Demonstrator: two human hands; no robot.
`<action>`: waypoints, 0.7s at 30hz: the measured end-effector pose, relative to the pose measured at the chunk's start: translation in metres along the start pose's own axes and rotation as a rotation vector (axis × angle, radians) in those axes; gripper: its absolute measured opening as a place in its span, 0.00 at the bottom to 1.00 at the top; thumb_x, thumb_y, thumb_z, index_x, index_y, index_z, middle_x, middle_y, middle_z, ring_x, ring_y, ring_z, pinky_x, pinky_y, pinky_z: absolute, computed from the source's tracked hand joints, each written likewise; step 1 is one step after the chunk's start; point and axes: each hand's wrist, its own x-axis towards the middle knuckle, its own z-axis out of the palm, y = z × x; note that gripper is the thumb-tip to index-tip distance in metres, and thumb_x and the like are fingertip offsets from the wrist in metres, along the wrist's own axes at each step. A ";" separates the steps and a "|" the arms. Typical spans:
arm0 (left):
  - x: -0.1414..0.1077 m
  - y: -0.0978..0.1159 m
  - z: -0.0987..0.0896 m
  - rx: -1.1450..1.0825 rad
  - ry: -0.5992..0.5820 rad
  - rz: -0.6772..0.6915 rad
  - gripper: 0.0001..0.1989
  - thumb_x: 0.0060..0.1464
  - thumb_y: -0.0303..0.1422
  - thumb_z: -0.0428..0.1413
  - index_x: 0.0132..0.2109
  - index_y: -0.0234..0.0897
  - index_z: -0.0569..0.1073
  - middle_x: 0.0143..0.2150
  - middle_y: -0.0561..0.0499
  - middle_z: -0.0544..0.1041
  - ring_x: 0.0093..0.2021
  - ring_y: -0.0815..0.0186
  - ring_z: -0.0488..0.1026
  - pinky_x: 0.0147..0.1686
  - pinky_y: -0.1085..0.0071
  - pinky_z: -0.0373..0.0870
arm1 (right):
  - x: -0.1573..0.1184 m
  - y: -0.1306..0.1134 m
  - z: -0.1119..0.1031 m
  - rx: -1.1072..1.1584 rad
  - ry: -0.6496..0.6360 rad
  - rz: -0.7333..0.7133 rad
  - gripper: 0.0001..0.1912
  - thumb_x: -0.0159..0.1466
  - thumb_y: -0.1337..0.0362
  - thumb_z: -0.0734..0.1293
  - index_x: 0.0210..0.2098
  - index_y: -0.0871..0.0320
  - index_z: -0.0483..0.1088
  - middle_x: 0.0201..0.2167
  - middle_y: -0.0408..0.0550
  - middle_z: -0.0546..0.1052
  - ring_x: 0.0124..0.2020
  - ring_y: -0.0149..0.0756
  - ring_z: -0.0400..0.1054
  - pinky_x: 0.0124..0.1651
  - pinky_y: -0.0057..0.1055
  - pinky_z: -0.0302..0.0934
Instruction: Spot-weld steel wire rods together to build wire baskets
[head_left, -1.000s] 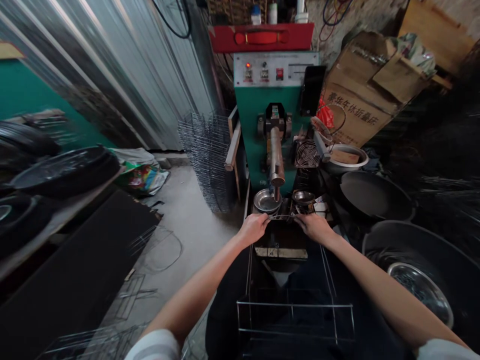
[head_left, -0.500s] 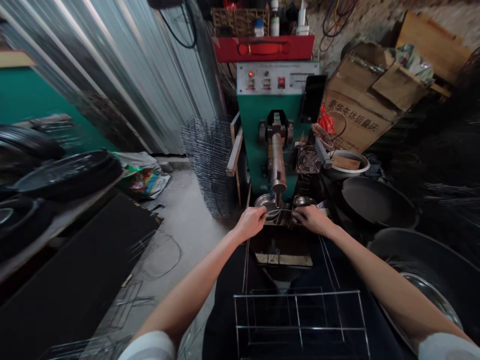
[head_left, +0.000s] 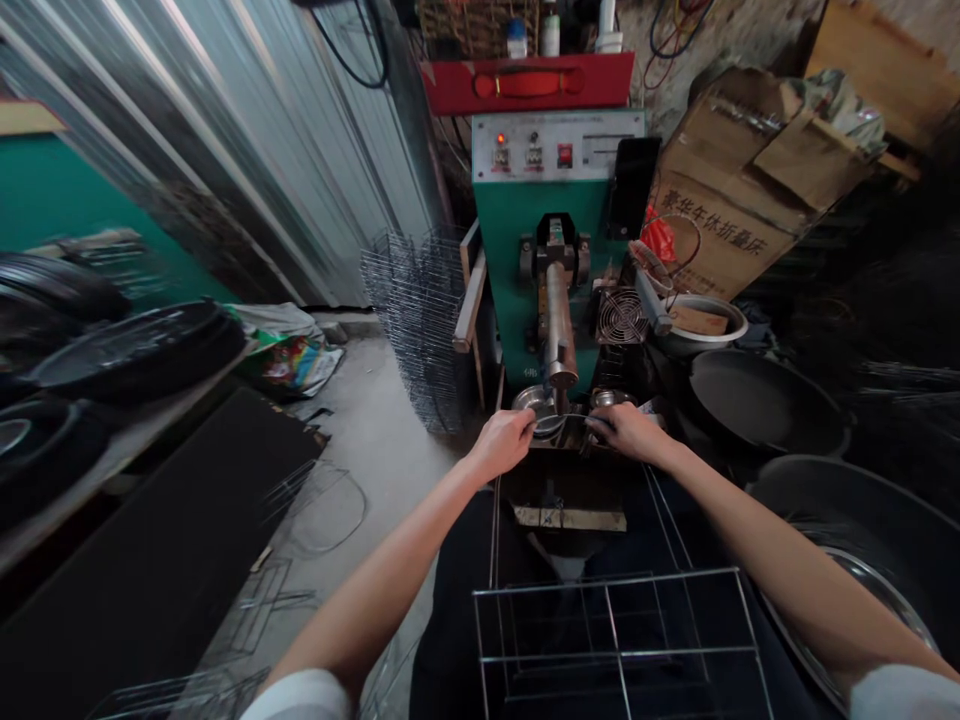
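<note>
My left hand [head_left: 507, 440] pinches one end of a thin wire below the machine's metal rod, and my right hand [head_left: 624, 432] pinches the other end. The wire [head_left: 571, 416] spans between them at the tip of the rod [head_left: 559, 325]. That rod sticks out of a green machine [head_left: 502, 220] with a lit red light on its panel. A wire rack [head_left: 615, 655] extends from near my hands down over my lap. Behind my fingers sits a small metal bowl [head_left: 532, 398].
Stacked wire grids [head_left: 416, 320] stand left of the machine. On the right are a cardboard box [head_left: 720, 200], a white basin [head_left: 701, 335] and a black pan [head_left: 765, 400]. A black board [head_left: 150, 540] and dark round pans [head_left: 142, 345] lie at left.
The view has shifted slightly. The wire rack over my lap has tilted and moved a little to the right. Both hands keep hold of the wire.
</note>
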 end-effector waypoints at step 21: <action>0.000 0.011 -0.003 0.118 -0.131 -0.066 0.08 0.63 0.26 0.51 0.41 0.38 0.75 0.36 0.45 0.79 0.37 0.58 0.77 0.35 0.69 0.65 | -0.005 0.004 0.008 0.076 0.051 0.019 0.18 0.74 0.54 0.60 0.45 0.53 0.80 0.38 0.52 0.83 0.42 0.42 0.75 0.44 0.29 0.62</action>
